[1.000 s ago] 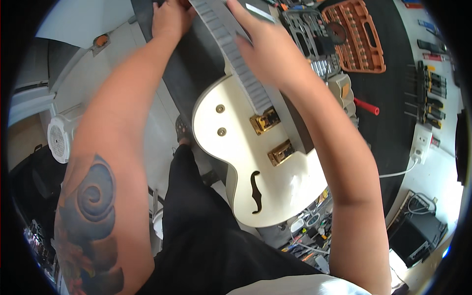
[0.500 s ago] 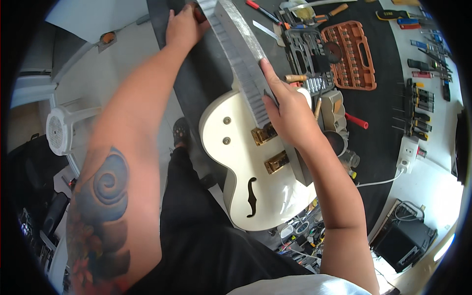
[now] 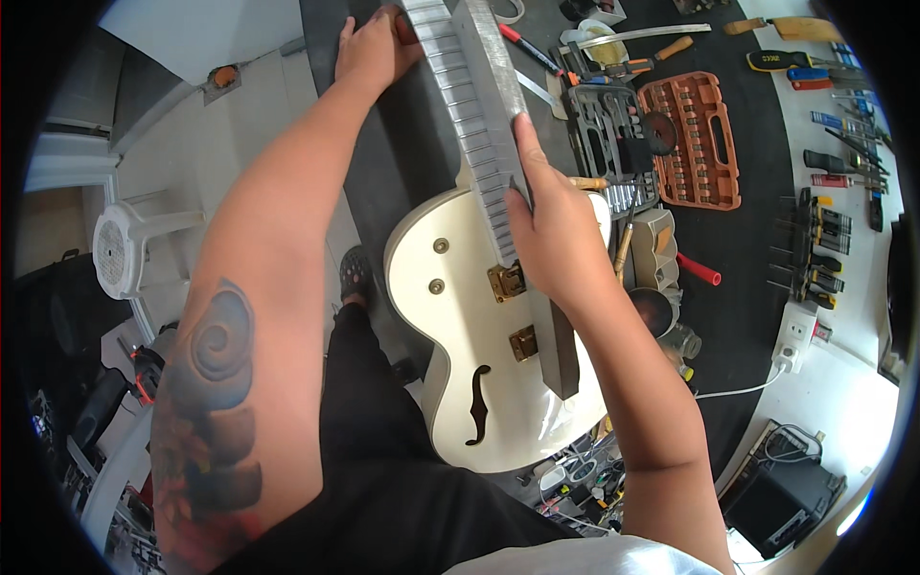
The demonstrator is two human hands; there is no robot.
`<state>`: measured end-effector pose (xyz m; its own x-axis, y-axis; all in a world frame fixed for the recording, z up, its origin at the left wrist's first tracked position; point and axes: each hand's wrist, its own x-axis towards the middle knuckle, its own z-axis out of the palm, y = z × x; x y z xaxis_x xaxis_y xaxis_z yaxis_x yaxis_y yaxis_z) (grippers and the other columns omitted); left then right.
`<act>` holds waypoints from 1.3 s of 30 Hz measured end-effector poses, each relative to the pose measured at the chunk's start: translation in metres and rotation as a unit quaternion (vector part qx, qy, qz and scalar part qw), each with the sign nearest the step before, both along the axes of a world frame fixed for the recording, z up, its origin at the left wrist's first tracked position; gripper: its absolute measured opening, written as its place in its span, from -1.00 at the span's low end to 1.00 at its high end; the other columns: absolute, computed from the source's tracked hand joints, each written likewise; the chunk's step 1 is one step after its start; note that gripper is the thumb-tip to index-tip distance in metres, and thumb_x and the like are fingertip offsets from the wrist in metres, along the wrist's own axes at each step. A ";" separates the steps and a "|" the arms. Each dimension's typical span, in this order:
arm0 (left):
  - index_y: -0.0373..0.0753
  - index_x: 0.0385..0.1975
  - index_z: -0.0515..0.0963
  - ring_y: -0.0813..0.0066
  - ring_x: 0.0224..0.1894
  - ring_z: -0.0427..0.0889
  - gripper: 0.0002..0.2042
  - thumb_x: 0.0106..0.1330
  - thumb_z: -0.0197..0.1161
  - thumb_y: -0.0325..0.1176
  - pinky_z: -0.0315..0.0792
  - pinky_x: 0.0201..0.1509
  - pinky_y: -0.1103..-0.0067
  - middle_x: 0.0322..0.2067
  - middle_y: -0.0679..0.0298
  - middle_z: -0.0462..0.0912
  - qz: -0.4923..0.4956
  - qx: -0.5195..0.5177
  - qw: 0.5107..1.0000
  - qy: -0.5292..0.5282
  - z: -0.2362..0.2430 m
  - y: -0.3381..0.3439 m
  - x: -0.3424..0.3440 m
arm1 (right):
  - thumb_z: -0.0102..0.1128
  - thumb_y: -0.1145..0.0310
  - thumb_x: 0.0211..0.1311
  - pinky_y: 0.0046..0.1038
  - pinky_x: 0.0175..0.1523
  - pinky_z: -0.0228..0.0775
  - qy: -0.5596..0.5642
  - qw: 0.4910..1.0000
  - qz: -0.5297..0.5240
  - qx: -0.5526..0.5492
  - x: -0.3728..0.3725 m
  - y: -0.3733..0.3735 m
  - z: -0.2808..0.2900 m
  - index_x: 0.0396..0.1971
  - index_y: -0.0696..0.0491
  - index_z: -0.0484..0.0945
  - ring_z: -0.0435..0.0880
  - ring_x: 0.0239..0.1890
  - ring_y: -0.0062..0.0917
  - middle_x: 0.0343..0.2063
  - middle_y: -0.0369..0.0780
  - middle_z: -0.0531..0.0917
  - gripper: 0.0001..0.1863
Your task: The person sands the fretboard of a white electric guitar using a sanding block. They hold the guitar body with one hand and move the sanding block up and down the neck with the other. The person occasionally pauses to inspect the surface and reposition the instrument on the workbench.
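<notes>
A cream hollow-body-style guitar (image 3: 460, 316) with an f-hole and two gold pickups lies face up on the dark bench. Its neck (image 3: 450, 67) runs away toward the top edge, the fretboard silvery between the frets, as if taped. My right hand (image 3: 556, 220) is closed round a long grey metal bar (image 3: 559, 355), thumb and index finger stretched along its side. The bar lies lengthwise over the fretboard's right side, its near end above the body beside the pickups. At the far end, my left hand (image 3: 379, 53) curls against the neck, fingertips partly hidden.
Right of the guitar lie an open grey socket set (image 3: 609, 129), an orange socket case (image 3: 690, 139), a red tube (image 3: 698, 269) and glass jars (image 3: 680, 340). Screwdrivers and pliers hang at the right wall (image 3: 834, 192). A white stool (image 3: 120, 249) stands on the floor at left.
My right hand has slid the metal bar toward me along the neck, so its near end reaches further over the body. My left hand stays at the far neck; the view has shifted slightly.
</notes>
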<state>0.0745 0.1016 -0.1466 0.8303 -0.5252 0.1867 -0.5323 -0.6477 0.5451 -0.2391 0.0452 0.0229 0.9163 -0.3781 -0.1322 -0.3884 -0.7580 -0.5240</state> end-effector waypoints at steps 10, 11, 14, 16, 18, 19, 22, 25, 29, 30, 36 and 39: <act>-0.15 0.16 0.62 0.20 0.24 0.73 -0.60 0.37 0.34 -0.16 0.09 0.74 0.14 0.19 0.18 0.75 0.086 -0.038 0.995 0.019 -0.012 -0.003 -0.003 | 0.19 0.50 0.50 0.00 0.20 0.62 -0.001 0.999 0.050 0.003 0.000 -0.011 -0.009 0.72 -0.02 0.06 0.74 0.11 0.20 0.19 0.19 0.68 -0.14; -0.15 0.18 0.61 0.21 0.22 0.75 -0.55 0.33 0.40 -0.14 0.06 0.75 0.18 0.15 0.19 0.77 0.080 -0.032 0.996 0.030 -0.005 -0.004 -0.010 | 0.17 0.51 0.50 0.02 0.17 0.62 -0.012 0.999 0.049 -0.005 0.003 -0.012 -0.008 0.70 0.02 0.09 0.75 0.08 0.21 0.18 0.19 0.69 -0.17; -0.13 0.21 0.59 0.20 0.22 0.75 -0.50 0.32 0.43 -0.07 0.06 0.75 0.18 0.13 0.17 0.79 0.067 -0.011 0.998 0.011 -0.009 -0.006 -0.009 | 0.14 0.50 0.51 0.04 0.12 0.63 -0.025 0.996 0.073 -0.047 0.052 -0.028 -0.016 0.69 0.06 0.10 0.77 0.00 0.19 0.07 0.20 0.73 -0.20; -0.14 0.22 0.57 0.19 0.20 0.77 -0.46 0.34 0.42 0.01 0.06 0.75 0.19 0.09 0.17 0.81 0.065 -0.022 0.997 -0.041 -0.027 -0.013 -0.006 | 0.14 0.48 0.51 0.06 0.06 0.64 -0.066 0.991 0.088 -0.076 0.097 -0.045 -0.024 0.68 0.08 0.11 0.79 -0.09 0.17 -0.06 0.19 0.76 -0.21; -0.15 0.21 0.58 0.18 0.18 0.78 -0.45 0.33 0.43 0.04 0.06 0.75 0.19 0.08 0.17 0.82 0.059 -0.021 0.997 -0.041 -0.021 -0.018 -0.006 | 0.15 0.45 0.51 0.05 0.05 0.64 0.003 0.997 0.064 -0.052 0.121 -0.046 -0.005 0.68 0.07 0.12 0.79 -0.11 0.16 -0.11 0.19 0.77 -0.21; -0.14 0.20 0.58 0.19 0.16 0.80 -0.43 0.34 0.43 0.10 0.07 0.75 0.20 0.06 0.20 0.84 0.063 -0.010 0.997 -0.032 -0.017 -0.014 -0.007 | 0.16 0.43 0.51 0.05 0.04 0.65 0.039 0.997 0.053 -0.036 0.122 -0.044 -0.002 0.68 0.07 0.12 0.79 -0.12 0.16 -0.14 0.19 0.77 -0.21; -0.12 0.19 0.59 0.24 0.15 0.80 -0.43 0.35 0.42 0.14 0.07 0.75 0.20 0.04 0.22 0.84 0.074 -0.002 0.997 0.025 -0.004 -0.005 -0.007 | 0.22 0.47 0.46 0.05 0.05 0.65 0.004 0.997 0.066 -0.043 0.058 -0.033 -0.011 0.68 0.01 0.14 0.79 -0.12 0.18 -0.09 0.19 0.76 -0.17; -0.09 0.14 0.60 0.29 0.13 0.81 -0.48 0.35 0.41 0.12 0.05 0.76 0.23 0.03 0.27 0.84 0.080 0.010 0.997 0.006 -0.007 -0.002 -0.007 | 0.27 0.55 0.40 0.06 0.04 0.64 -0.066 0.993 0.097 -0.005 -0.023 -0.023 -0.014 0.70 -0.04 0.12 0.78 -0.09 0.19 -0.08 0.18 0.76 -0.09; -0.05 0.09 0.60 0.32 0.16 0.80 -0.55 0.36 0.43 0.07 0.02 0.77 0.25 0.06 0.27 0.83 0.062 0.002 0.998 0.030 0.004 -0.004 -0.014 | 0.30 0.59 0.36 0.03 0.01 0.65 -0.086 0.988 0.114 -0.065 0.033 -0.035 -0.023 0.70 -0.04 0.13 0.76 -0.02 0.14 -0.08 0.16 0.76 -0.07; -0.05 0.09 0.61 0.33 0.16 0.80 -0.57 0.36 0.44 0.05 0.01 0.77 0.25 0.07 0.26 0.83 0.059 -0.006 0.997 0.040 0.006 -0.006 -0.015 | 0.26 0.53 0.43 -0.02 0.10 0.62 -0.067 0.990 0.096 -0.079 0.072 -0.042 -0.026 0.70 -0.04 0.14 0.76 0.03 0.16 -0.06 0.19 0.76 -0.13; -0.14 0.03 0.72 -0.12 0.13 0.75 -0.62 0.45 0.31 0.00 0.32 0.55 -0.04 0.04 -0.02 0.78 0.037 -0.055 0.997 -0.049 0.007 -0.007 -0.015 | 0.07 0.49 0.41 0.02 0.12 0.61 -0.043 0.987 0.081 -0.131 0.153 -0.047 -0.009 0.65 0.10 0.20 0.77 0.01 0.20 -0.10 0.33 0.74 -0.21; -0.21 0.04 0.66 -0.11 0.14 0.76 -0.60 0.44 0.34 -0.01 0.32 0.57 -0.02 0.00 -0.06 0.80 0.053 -0.045 0.997 -0.038 0.004 0.001 -0.014 | 0.18 0.49 0.52 -0.09 0.27 0.57 0.026 0.999 0.041 -0.016 0.065 -0.035 -0.006 0.69 -0.02 0.18 0.72 0.17 0.18 0.07 0.22 0.75 -0.22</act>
